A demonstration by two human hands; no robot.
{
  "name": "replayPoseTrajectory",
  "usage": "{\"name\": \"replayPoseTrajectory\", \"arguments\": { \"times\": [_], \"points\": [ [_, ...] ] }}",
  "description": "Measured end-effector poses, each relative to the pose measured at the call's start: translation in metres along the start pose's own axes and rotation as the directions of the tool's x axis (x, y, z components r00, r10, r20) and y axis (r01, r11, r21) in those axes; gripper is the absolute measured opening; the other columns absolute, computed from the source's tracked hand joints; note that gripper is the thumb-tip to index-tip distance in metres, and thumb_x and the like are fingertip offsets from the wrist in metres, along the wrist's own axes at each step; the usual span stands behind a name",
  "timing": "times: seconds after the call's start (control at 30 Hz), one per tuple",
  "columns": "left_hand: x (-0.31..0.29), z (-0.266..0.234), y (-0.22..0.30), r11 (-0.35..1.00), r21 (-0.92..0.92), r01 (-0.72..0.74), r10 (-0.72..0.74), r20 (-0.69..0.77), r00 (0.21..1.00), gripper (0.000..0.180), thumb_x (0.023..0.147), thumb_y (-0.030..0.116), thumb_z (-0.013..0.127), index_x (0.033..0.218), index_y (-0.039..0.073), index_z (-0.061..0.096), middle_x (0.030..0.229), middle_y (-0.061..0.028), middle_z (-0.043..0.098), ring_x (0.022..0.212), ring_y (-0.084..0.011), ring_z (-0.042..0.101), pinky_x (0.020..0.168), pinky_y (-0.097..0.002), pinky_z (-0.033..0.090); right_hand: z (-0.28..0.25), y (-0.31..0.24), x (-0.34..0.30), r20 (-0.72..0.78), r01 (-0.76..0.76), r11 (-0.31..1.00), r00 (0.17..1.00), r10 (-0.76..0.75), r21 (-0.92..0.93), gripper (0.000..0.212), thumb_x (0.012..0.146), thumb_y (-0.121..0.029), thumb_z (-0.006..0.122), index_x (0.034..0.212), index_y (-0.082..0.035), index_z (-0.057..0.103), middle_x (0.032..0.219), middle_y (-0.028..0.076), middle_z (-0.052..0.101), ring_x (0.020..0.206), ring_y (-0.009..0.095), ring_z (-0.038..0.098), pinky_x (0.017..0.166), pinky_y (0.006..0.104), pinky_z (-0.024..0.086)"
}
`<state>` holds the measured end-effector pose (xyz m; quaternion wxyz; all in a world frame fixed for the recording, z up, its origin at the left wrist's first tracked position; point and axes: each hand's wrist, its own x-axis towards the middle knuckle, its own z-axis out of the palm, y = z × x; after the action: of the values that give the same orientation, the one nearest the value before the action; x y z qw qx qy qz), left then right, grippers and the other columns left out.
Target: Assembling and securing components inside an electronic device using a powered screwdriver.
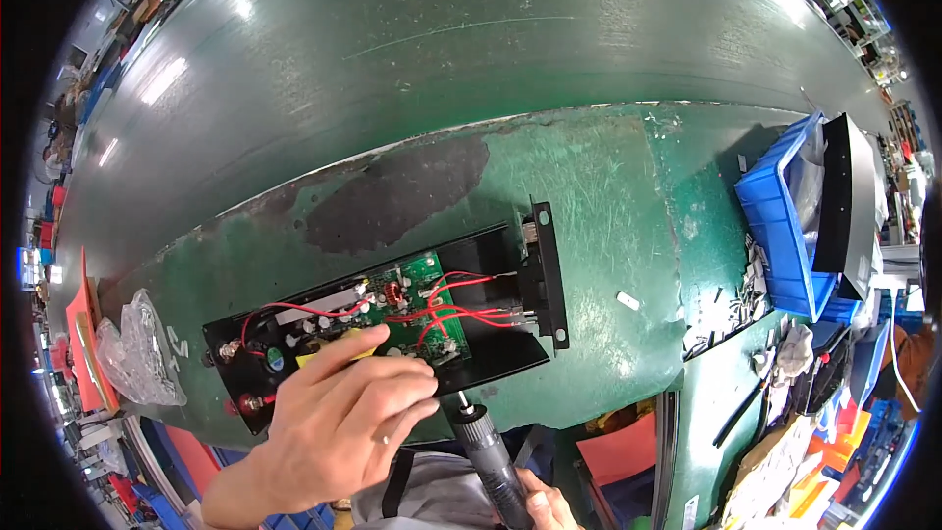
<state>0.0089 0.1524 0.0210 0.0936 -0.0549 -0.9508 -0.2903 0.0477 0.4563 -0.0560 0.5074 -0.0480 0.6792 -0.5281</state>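
Green bench, black circuit housing under half-curled left hand, grip unclear; right hand around black screwdriver

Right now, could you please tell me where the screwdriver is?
In the head view, the screwdriver is at the lower middle, in the right hand, its tip beside the black case's near edge.

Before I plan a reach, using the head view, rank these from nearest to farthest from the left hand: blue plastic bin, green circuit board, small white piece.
1. Green circuit board: inside the black case, just beyond the left hand.
2. Small white piece: on the bench, right of the case.
3. Blue plastic bin: far right.
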Motion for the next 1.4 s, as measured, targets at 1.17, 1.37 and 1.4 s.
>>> {"name": "replayPoseTrajectory", "arguments": {
  "times": [1.17,1.37,1.4],
  "points": [
    [0.0,0.005,-0.011,0.947,0.29,-0.134,0.019,0.366,0.93,0.034,0.074,0.013,0.07,0.105,-0.002,0.07,0.086,-0.0041,0.053,0.079,-0.0175,0.057,0.06,-0.028,0.051,0.007,0.012,0.003,0.031,-0.101,0.966,0.995,0.096,0.24,0.096,0.096,-0.082,0.022,0.133,-0.001,0.059,0.084,-0.001,0.06,0.072,0.01,0.052,0.062,0.0263,0.038],
    [-0.007,0.007,-0.013,0.943,0.302,-0.136,0.035,0.317,0.948,0.039,0.072,0.013,0.07,0.108,-0.002,0.07,0.087,-0.0044,0.054,0.08,-0.0172,0.058,0.059,-0.0279,0.051,0.004,0.0,0.008,0.065,-0.088,0.979,0.995,0.077,0.186,0.092,0.097,-0.079,0.027,0.131,0.0,0.061,0.081,-0.002,0.06,0.068,0.01,0.051,0.061,0.0263,0.039],
    [-0.008,0.008,-0.014,0.947,0.291,-0.14,0.044,0.315,0.948,0.039,0.072,0.013,0.07,0.108,-0.002,0.07,0.087,-0.0044,0.054,0.08,-0.0172,0.058,0.059,-0.0279,0.051,0.005,0.001,0.008,0.053,-0.092,0.979,0.995,0.083,0.182,0.092,0.097,-0.079,0.027,0.131,0.0,0.061,0.081,-0.002,0.06,0.068,0.01,0.051,0.061,0.0263,0.039]
  ]
}}
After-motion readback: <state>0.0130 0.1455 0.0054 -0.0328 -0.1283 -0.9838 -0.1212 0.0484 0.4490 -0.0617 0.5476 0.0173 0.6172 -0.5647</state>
